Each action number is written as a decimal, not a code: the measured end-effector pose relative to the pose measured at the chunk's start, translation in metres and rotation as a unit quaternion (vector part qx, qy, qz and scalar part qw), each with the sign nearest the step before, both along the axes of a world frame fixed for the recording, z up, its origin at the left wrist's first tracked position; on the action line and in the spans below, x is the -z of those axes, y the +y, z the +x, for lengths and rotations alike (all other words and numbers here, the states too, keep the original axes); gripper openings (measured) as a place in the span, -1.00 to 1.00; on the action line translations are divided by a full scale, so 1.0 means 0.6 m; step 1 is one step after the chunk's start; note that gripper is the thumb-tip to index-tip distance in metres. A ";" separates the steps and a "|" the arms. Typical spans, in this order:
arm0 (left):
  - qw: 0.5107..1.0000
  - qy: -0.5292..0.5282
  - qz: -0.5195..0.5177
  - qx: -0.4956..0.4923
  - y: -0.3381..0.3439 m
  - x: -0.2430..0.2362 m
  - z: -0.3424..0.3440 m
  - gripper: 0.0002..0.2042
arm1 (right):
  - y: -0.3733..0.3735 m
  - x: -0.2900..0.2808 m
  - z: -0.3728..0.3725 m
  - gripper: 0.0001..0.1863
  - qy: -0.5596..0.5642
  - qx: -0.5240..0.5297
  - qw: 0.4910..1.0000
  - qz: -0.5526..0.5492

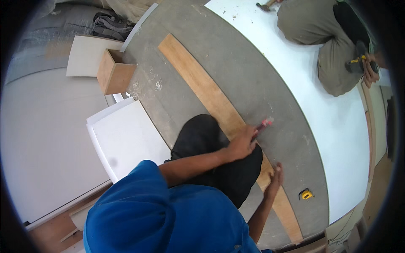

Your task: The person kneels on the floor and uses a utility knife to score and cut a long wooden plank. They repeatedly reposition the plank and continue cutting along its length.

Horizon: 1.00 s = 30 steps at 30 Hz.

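Note:
My left hand [241, 145] is closed around a slim red tool [262, 126], its pale tip pointing away to the right. The tool is smeared by motion, so its exact kind does not show. Under my knees and hands lies a long narrow wooden board [198, 84], running from the upper left to the lower right. Beside the board's right edge, my right hand [276, 177] has its fingers stretched out and holds nothing; whether it presses on the edge I cannot tell. A yellow tape measure [306, 194] rests on the grey floor to its right.
A co-worker kneels on a large white sheet [341, 139] at right, a cordless drill [358, 63] in hand. A hammer [266, 6] lies at the top. An open wooden box [116, 78], white panels [130, 137] and a backpack [112, 26] are on the left.

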<state>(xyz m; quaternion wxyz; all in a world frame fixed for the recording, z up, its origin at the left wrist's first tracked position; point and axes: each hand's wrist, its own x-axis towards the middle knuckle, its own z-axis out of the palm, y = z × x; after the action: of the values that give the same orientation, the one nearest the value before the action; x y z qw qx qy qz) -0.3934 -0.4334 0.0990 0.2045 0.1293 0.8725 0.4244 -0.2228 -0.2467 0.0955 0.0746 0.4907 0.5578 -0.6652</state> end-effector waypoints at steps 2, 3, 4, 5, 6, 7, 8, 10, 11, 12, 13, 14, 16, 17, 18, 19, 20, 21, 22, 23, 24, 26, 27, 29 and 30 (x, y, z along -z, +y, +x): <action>0.999 -0.016 -0.026 0.039 0.033 -0.008 0.025 -0.49 | -0.054 -0.026 -0.081 -0.50 0.088 0.034 0.975 -0.199; 0.998 -0.036 -0.006 0.046 0.040 -0.004 0.032 -0.48 | -0.079 -0.024 -0.118 -0.53 0.111 0.051 0.970 -0.210; 0.997 -0.058 0.015 0.053 0.043 0.003 0.034 -0.47 | -0.104 -0.015 -0.153 -0.57 0.131 0.067 0.965 -0.219; 0.994 -0.087 0.034 0.061 0.039 0.002 0.034 -0.46 | -0.123 -0.007 -0.168 -0.60 0.144 0.085 0.959 -0.230; 0.992 -0.091 0.048 0.079 0.028 0.006 0.023 -0.47 | -0.130 0.017 -0.173 -0.64 0.124 0.081 0.965 -0.219; 0.989 -0.097 0.061 0.097 0.005 0.005 0.005 -0.48 | -0.139 0.050 -0.176 -0.68 0.101 0.079 0.970 -0.208; 0.985 -0.101 0.079 0.116 -0.016 0.009 -0.019 -0.49 | -0.144 0.062 -0.188 -0.71 0.080 0.077 0.975 -0.192; 0.938 -0.184 0.193 0.223 -0.099 0.050 -0.102 -0.55 | -0.156 0.063 -0.217 -0.77 0.072 0.039 0.985 -0.151; 0.964 0.032 0.129 0.232 -0.185 0.121 -0.154 -0.58 | -0.169 0.057 -0.243 -0.79 0.070 0.017 0.987 -0.142; 0.950 0.249 0.038 0.187 -0.267 0.196 -0.203 -0.60 | -0.175 0.056 -0.268 -0.79 0.061 -0.039 0.990 -0.122; 0.953 0.283 -0.067 0.089 -0.362 0.251 -0.289 -0.58 | -0.173 0.055 -0.291 -0.79 0.050 -0.093 0.990 -0.097; 0.959 0.210 -0.189 -0.029 -0.458 0.279 -0.391 -0.56 | -0.178 0.052 -0.318 -0.79 0.040 -0.147 0.985 -0.076; 0.912 0.142 -0.332 -0.196 -0.595 0.296 -0.530 -0.52 | -0.213 0.050 -0.402 -0.78 0.029 -0.281 0.959 -0.001; 0.890 0.188 -0.320 -0.263 -0.619 0.294 -0.564 -0.48 | -0.236 0.052 -0.451 -0.77 0.020 -0.344 0.938 0.039; 0.863 0.230 -0.306 -0.329 -0.624 0.283 -0.595 -0.44 | -0.259 0.056 -0.503 -0.76 0.044 -0.389 0.918 0.064; 0.861 0.211 -0.313 -0.342 -0.620 0.283 -0.607 -0.41 | -0.292 0.066 -0.555 -0.74 0.069 -0.436 0.894 0.081; 0.857 0.192 -0.319 -0.356 -0.605 0.284 -0.617 -0.38 | -0.323 0.086 -0.605 -0.73 0.090 -0.468 0.870 0.126; 0.853 0.174 -0.326 -0.367 -0.595 0.284 -0.629 -0.36 | -0.355 0.111 -0.656 -0.72 0.114 -0.498 0.843 0.168; 0.857 0.153 -0.317 -0.376 -0.591 0.284 -0.637 -0.35 | -0.388 0.113 -0.713 -0.71 0.132 -0.513 0.829 0.180; 0.859 0.130 -0.312 -0.384 -0.591 0.283 -0.633 -0.34 | -0.423 0.115 -0.770 -0.69 0.150 -0.530 0.814 0.184; 0.864 0.107 -0.302 -0.390 -0.583 0.283 -0.632 -0.33 | -0.452 0.130 -0.824 -0.67 0.158 -0.527 0.816 0.178; 0.861 0.111 -0.318 -0.381 -0.575 0.279 -0.629 -0.33 | -0.517 0.152 -0.919 -0.63 0.180 -0.531 0.805 0.196; 0.855 0.118 -0.330 -0.381 -0.575 0.277 -0.635 -0.33 | -0.550 0.158 -0.967 -0.61 0.198 -0.540 0.788 0.218; 0.855 0.107 -0.334 -0.383 -0.572 0.275 -0.639 -0.33 | -0.610 0.182 -1.034 -0.56 0.248 -0.536 0.785 0.188; 0.854 0.101 -0.336 -0.385 -0.575 0.277 -0.637 -0.32 | -0.640 0.180 -1.055 -0.56 0.214 -0.558 0.774 0.208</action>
<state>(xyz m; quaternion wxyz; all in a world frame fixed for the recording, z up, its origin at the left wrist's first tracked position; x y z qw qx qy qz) -0.7759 -0.7784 -0.0671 -0.0331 -0.2513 0.9579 0.1346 -0.8560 -0.6306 -0.0125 0.2077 -0.0584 0.8598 -0.4628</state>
